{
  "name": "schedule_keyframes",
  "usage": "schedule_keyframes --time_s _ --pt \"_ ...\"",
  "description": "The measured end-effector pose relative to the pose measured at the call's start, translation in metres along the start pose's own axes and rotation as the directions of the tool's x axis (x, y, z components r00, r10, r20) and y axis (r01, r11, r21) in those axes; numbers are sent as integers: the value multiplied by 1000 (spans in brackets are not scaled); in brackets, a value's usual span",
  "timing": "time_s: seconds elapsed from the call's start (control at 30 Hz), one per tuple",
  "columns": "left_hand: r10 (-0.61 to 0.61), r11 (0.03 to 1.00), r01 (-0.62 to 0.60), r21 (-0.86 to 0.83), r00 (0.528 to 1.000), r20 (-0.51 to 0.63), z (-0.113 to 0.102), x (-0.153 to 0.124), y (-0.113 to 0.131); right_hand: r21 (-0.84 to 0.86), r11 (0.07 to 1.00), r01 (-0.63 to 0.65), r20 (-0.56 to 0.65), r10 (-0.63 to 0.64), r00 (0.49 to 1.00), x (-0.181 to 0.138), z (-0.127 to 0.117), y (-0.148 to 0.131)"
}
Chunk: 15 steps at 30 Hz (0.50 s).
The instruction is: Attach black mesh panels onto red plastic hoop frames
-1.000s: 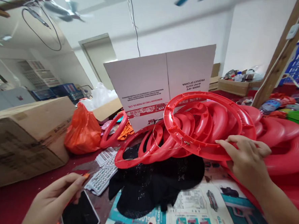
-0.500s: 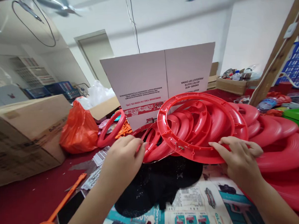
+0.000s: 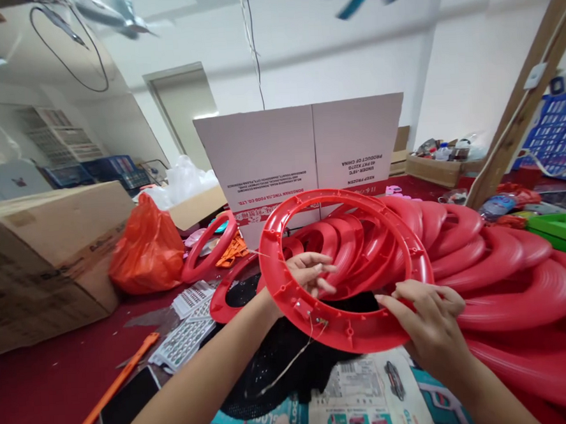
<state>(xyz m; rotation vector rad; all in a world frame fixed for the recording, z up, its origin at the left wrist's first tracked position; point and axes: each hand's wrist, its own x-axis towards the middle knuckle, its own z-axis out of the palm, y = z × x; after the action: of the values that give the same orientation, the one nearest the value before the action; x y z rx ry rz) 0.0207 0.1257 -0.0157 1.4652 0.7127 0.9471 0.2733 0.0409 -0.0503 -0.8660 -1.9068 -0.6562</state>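
1. The big, round, shiny red plastic ring (image 3: 367,333) is held up and tilted, with its bumpy, hollow side facing the person. It is lower and further left than half a second ago.
2. The right hand (image 3: 428,312) pinches the ring's low right edge between thumb and fingers, same as before.
3. The left hand (image 3: 310,274) has just gone behind the ring and shows through its hole. Its fingers are spread and a bit bent; I can't tell if they touch anything. Half a second ago it was left of the ring. Both hands seem busy at the ring now.
4. Thin, pale wires (image 3: 292,363) hang below the ring, over the soft black cloth (image 3: 268,373). A second ago they ran out to its left.
5. The long orange plastic strap (image 3: 116,385) lies left of the ring; a second ago the left hand held its tip.
6. More smooth red plastic rings (image 3: 513,294) are heaped behind and right of the ring.
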Motion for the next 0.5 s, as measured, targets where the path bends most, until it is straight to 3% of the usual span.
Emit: schedule_keyframes --time_s 0.17,0.3,0.37,0.43,0.5 --pt "50 945 -59 -323 998 -37 15 -22 13 56 998 -34 -12 35 999 1 4 -6" --pt "39 752 -105 -650 993 -115 27 -54 28 38 999 38 25 -39 999 1 2 -2" --pt "9 695 -127 -708 986 -168 28 -69 33 30 998 57 29 -58 998 0 1 1" --pt "-17 697 -129 -706 981 -195 24 -86 36 28 999 39 26 -39 999 -1 0 4" --pt "-34 714 -81 -695 988 -149 15 -105 35 9 1000 27 30 -27 999 -3 -2 9"
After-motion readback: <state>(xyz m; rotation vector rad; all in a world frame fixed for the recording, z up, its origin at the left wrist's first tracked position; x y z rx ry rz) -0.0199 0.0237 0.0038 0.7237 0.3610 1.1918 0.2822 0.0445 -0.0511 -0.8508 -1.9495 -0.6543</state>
